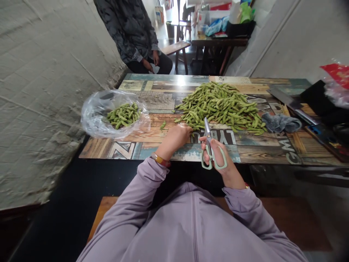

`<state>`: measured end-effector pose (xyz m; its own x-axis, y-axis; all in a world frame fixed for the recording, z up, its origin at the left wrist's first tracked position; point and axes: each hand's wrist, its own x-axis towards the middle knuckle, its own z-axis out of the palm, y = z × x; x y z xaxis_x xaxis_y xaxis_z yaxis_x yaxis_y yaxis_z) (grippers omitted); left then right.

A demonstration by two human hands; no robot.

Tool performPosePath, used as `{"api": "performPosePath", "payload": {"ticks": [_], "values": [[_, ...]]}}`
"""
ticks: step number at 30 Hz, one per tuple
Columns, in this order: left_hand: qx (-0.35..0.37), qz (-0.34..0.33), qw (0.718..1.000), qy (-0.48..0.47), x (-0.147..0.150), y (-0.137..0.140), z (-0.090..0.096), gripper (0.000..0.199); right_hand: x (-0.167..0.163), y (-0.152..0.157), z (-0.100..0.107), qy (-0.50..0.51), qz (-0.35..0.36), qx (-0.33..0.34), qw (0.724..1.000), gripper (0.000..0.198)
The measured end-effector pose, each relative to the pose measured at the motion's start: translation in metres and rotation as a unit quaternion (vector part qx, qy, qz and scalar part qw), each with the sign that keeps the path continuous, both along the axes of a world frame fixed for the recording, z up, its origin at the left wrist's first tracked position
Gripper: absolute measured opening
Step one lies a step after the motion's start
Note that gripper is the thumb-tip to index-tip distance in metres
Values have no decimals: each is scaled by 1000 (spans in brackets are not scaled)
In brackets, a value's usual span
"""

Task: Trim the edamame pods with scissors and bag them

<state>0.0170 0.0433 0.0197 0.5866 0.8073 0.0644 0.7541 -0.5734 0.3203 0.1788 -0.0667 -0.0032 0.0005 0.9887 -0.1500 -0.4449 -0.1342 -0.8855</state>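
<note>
My right hand is closed around a pair of scissors with pale green handles, its blades pointing up and away from me. At the near left edge of a heap of green soybean pods, my left hand rests low over the table. Its fingers are curled together, and what they hold, if anything, is hidden. One loose pod lies just left of that hand. Farther left, a clear plastic bag stands with its mouth wide and a smaller lot of pods inside.
On the wood-patterned table, a grey cloth touches the heap's right side. Beyond it lies a cleaver near dark items. Across the table a person sits with hands in the lap. A wall borders the left.
</note>
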Motion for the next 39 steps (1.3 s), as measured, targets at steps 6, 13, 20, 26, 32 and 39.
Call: {"api": "performPosePath", "payload": {"ticks": [6,13,20,26,32,39], "values": [[26,19,997,66,-1,-1,5,27,0,0,0,-17,-1,1,1000,48],[-41,45,974,-217,-14,12,-7,11,-2,-1,6,-36,3,-8,999,47],[-249,126,840,-465,-22,-7,-3,12,-3,-3,10,-81,22,-3,996,51],[-382,128,730,-552,-19,-26,-12,33,-4,-7,12,-133,72,17,988,46],[-389,114,702,-585,-20,-31,-15,34,-6,-7,10,-210,120,37,970,54],[-389,110,703,-584,-24,-33,-16,33,-14,-13,19,-258,167,31,951,50]]}}
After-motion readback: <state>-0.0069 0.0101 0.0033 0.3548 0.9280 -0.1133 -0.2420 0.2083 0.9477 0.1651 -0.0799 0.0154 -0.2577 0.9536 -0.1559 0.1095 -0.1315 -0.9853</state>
